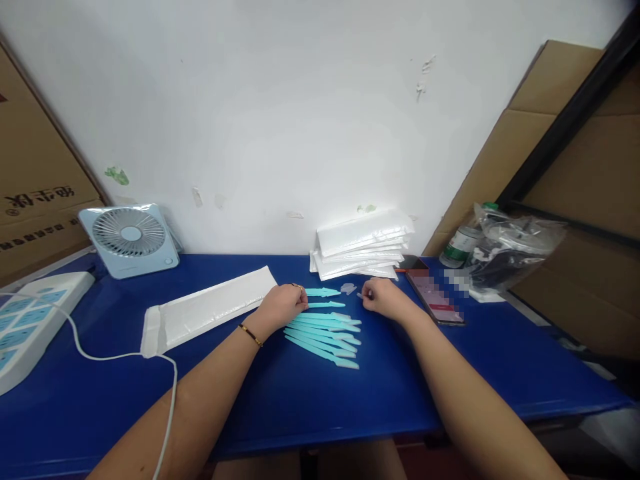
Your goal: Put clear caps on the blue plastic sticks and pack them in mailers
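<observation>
A: Where are the hands?

B: Both sit at the middle of the frame on the blue worktop. The left hand has its grip pinched on the handle end of a teal razor, second in the row. The right hand has its fingers pressed together on something very small; it looks like a clear cap, but I cannot tell for sure.

A: And the rest of the razors?

B: One more teal razor lies just above the held one, bare at its tip. Two loose clear caps lie just beside it, between the hands. Below, a fan of capped razors lies side by side, each with a pale cover on its right end.

A: So how far along?

B: My judgement: most pieces look capped, the two upper ones appear left to do.

A: What else is around?

B: A long white pouch lies left of the left hand. A stack of white pouches stands against the wall above the right hand, a phone to its right, a small fan at the left, and a white cable crosses the lower left
</observation>
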